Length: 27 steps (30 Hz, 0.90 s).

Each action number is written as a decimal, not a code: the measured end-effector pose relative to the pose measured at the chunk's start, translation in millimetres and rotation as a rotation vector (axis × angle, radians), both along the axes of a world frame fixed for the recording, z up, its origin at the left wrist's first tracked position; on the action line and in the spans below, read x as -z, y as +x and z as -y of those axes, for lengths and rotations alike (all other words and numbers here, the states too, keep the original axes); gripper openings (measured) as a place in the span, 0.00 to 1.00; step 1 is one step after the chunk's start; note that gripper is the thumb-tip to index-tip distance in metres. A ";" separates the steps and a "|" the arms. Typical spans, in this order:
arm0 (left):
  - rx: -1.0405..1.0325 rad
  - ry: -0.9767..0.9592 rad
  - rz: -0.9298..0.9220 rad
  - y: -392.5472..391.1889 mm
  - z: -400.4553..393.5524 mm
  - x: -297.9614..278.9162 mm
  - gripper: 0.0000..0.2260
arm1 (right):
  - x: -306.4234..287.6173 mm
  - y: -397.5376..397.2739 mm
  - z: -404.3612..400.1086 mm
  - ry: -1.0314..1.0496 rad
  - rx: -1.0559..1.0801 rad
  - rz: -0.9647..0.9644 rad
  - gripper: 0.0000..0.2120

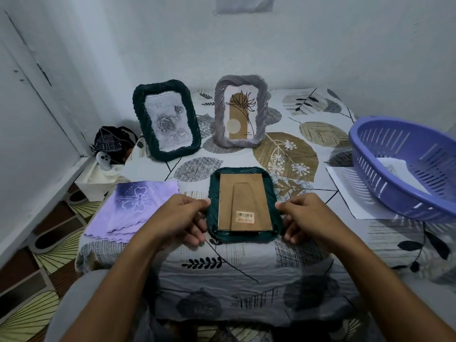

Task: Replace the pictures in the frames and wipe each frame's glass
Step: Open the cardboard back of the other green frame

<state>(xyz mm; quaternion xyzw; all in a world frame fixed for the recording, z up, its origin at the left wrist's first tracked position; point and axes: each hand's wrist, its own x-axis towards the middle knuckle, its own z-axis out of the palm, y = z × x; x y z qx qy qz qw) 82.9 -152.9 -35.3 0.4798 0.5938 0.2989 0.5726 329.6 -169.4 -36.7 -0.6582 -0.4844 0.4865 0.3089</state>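
to your left the folded purple cloth [128, 211] waits on the table [246, 267]. your left hand [180, 218] pinches the left rim of the face-down green wicker frame [244, 206], lying between both hands near the table's front edge. your right hand [308, 218] curls round the right rim. it likely handles light but fragile, with glass underneath, so hold the woven rim and lift the cardboard backing [243, 193] gently.

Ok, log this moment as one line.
step: open frame back | green frame: face-down, backing on | left hand: grips left edge | right hand: grips right edge | cloth: untouched
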 end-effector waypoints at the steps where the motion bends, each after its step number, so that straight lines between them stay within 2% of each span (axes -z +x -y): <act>1: 0.001 0.024 -0.028 -0.7 -1.8 1.2 0.15 | -0.3 0.7 -0.7 0.005 -0.008 0.027 0.11; 5: -0.053 0.149 -0.088 -3.7 -9.9 4.1 0.14 | -6.0 7.1 -7.1 0.078 -0.028 0.146 0.09; 8: -0.120 0.222 -0.052 -1.7 -18.1 2.2 0.10 | -11.3 12.2 -17.9 0.112 0.003 0.095 0.09; 10: -0.127 0.258 -0.077 0.3 -23.0 -2.4 0.11 | -12.7 11.8 -25.7 0.095 0.028 0.010 0.10; 13: -0.124 0.213 -0.037 5.3 -30.8 -10.6 0.16 | -14.0 5.8 -35.8 0.030 0.060 -0.065 0.09; 19: -0.117 0.057 0.149 11.0 -34.4 -30.9 0.13 | -13.5 -7.5 -48.5 -0.029 0.056 -0.028 0.10; 24: -0.150 -0.013 0.188 -4.4 -32.3 -41.3 0.14 | -15.5 -24.4 -50.2 -0.023 0.020 -0.032 0.08; 27: -0.173 -0.003 0.153 -13.9 -32.7 -43.4 0.16 | -16.4 -33.7 -51.8 -0.022 0.009 -0.018 0.09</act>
